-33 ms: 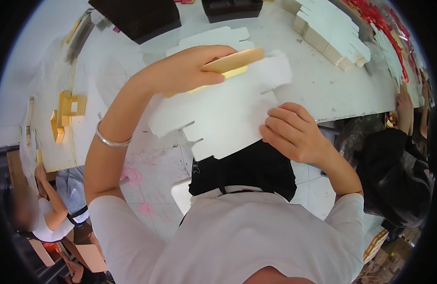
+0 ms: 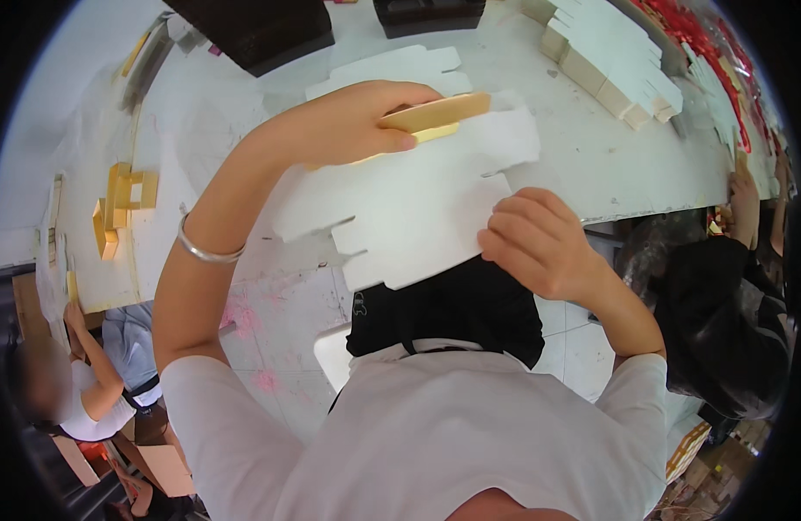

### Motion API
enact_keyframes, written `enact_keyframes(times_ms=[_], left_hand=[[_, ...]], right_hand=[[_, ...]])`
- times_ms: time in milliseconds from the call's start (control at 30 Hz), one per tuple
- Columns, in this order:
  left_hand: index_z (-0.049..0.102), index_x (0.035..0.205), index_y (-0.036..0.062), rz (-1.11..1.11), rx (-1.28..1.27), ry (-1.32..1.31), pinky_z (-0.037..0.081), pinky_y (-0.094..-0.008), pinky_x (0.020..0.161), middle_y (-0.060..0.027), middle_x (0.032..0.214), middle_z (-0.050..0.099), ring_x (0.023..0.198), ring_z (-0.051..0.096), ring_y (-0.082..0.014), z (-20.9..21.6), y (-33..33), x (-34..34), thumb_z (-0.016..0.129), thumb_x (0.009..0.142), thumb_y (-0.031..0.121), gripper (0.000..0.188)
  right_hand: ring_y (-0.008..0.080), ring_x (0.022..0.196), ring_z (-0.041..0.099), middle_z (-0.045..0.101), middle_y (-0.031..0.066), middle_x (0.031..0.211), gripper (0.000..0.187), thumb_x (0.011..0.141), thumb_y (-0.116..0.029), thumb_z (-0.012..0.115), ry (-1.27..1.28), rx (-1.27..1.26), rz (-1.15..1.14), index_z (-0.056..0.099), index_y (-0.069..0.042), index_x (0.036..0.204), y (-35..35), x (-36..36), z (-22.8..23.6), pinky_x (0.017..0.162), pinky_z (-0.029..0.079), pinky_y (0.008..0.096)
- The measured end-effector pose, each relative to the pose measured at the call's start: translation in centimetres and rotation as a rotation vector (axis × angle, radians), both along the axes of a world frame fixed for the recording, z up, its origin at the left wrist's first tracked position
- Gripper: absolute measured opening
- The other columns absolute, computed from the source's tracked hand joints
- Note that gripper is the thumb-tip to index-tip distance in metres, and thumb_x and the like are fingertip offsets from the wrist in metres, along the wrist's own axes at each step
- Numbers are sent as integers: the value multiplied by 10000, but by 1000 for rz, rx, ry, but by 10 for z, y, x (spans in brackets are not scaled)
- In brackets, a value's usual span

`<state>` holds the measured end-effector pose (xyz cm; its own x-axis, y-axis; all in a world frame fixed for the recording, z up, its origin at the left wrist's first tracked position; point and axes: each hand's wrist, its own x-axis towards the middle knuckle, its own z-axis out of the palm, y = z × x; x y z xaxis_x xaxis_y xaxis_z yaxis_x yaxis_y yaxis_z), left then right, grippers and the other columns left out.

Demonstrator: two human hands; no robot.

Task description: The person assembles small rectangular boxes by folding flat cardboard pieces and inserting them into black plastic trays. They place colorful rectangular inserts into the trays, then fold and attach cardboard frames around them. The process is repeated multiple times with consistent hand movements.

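The left hand [image 2: 348,126] holds a flat wooden block [image 2: 435,115], its fingers wrapped over the top of it, and presses it down on a white die-cut cardboard sheet [image 2: 409,208]. A silver bangle [image 2: 205,252] sits on the left wrist. The right hand [image 2: 539,243] grips the near right edge of the same sheet, with the fingers curled closed over the cardboard. The sheet lies flat on the white surface [image 2: 591,165], and its near part hangs over the surface edge toward the person.

Behind the sheet, 1 more white cardboard blank [image 2: 392,68] lies on the surface, partly covered by the left hand. A stack of folded white boxes [image 2: 613,69] stands at the far right. 2 dark trays [image 2: 262,26] sit at the far edge. Some gold-coloured cardboard pieces [image 2: 118,204] lie at the left side. A person in a black jacket [image 2: 730,321] works at the right, and another person in a white top [image 2: 88,408] is at the lower left.
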<state>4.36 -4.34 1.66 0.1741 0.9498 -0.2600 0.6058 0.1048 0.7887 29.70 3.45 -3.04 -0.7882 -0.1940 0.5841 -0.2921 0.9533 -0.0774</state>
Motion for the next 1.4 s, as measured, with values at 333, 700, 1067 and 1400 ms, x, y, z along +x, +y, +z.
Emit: enact_keyframes(times_ms=[333, 700, 1067, 1400], left_hand=[[505, 1220, 19, 62, 54, -56, 427, -262, 805, -58, 1045, 586, 927, 511, -128, -18, -3, 6, 541, 857, 19, 365], [532, 1213, 40, 47, -14, -196, 459, -317, 829, -117, 1056, 615, 949, 580, -205, -16, -11, 15, 516, 830, 4, 385], [337, 1368, 25, 315, 136, -266, 461, -268, 843, -123, 1099, 583, 997, 563, -145, 8, -46, 20, 512, 756, -95, 648], [333, 1369, 36, 423, 423, -122, 406, -341, 945, -161, 1360, 387, 1183, 437, -242, -21, -46, 29, 517, 863, 0, 541]], right_hand=[[310, 908, 551, 551, 136, 1004, 330, 682, -104, 693, -131, -32, 16, 602, 16, 976, -1, -37, -4, 799, 449, 395], [263, 845, 572, 568, 135, 881, 156, 664, -9, 607, -424, -216, -7, 563, 8, 812, -12, -42, 15, 714, 475, 330], [177, 784, 560, 523, 15, 779, 64, 755, -183, 592, -170, 111, -18, 578, -126, 779, -27, -60, 15, 690, 402, 315], [210, 683, 612, 538, 99, 897, 157, 768, -204, 584, 43, 183, -99, 672, -98, 844, -27, -59, -15, 573, 475, 346]])
